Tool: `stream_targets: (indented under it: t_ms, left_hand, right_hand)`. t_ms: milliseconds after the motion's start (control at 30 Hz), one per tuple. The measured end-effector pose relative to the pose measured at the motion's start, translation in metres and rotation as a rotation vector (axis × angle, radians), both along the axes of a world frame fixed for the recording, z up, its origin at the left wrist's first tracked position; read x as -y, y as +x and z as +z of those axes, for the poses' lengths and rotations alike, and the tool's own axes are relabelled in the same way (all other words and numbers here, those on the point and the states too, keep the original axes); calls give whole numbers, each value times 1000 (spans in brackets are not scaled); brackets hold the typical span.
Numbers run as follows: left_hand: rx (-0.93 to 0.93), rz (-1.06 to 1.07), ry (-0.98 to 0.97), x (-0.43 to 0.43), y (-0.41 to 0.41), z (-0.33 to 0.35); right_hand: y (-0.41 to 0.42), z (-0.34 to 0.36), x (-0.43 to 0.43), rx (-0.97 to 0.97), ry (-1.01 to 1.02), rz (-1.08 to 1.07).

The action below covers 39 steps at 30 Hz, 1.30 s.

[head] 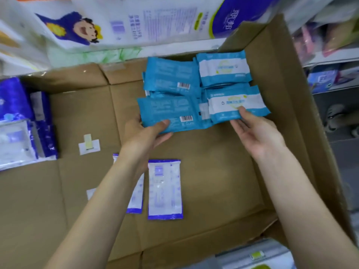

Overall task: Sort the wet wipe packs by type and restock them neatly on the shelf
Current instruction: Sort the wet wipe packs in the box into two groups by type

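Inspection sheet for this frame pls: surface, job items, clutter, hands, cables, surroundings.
Surface: open cardboard box, its floor is the work area, wall up at right.
Job's things: teal packs stacked at the box's far right; two white-and-blue packs flat near the middle, one partly under the left forearm.
Clutter: white label on the cardboard.
Hands: left hand grips the near-left teal pack; right hand pinches the near-right teal pack.
Cables: nothing seen.
Surroundings: tissue bundles beyond the box, dark blue packs at left, shelves at right.
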<state>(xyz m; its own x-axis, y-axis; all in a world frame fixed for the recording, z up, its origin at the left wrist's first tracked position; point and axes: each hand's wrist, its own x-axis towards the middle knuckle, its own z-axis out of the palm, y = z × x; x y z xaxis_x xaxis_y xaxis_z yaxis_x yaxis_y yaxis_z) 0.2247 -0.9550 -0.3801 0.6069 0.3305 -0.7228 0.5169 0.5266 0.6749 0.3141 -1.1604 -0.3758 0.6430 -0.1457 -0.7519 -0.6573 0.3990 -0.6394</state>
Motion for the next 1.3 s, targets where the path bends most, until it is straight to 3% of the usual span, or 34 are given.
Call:
stream_targets:
  t_ms: [133,233,400,533,667,833,933,1033,1167,1300]
  left_hand:
    - [-228,-303,567,6,5,-21]
    - [-324,-413,754,7,7,-19]
    - [-317,-392,763,12,15,-21]
    - [-234,-270,771,9,1,-18]
    - [-268,-50,790,-12,-50,-21]
    - [-486,-241,749,-32,-119,-46]
    - [-508,-418,805,-29,-140,-57]
    - [-565,-418,837,-23,-142,-66]
    - [-503,-339,590,-24,-139,-72]
    - [-338,-272,616,-32,-151,-55]
  right_hand:
    - [14,-16,-2,25,-288,154]
    - [21,-24,-4,-46,-493,218]
    - [18,-27,-8,-68,-589,181]
    - [-7,-27,-14,65,-569,110]
    - [-61,-34,-26,88,-551,282]
    - [-135,-62,-48,2,-607,598]
    - [-163,-71,-61,68,-761,807]
    - [-175,-70,-77,161,-871,874]
    - [-171,-66,-91,20,-699,812]
    - [-168,-47,-98,-66,-466,762]
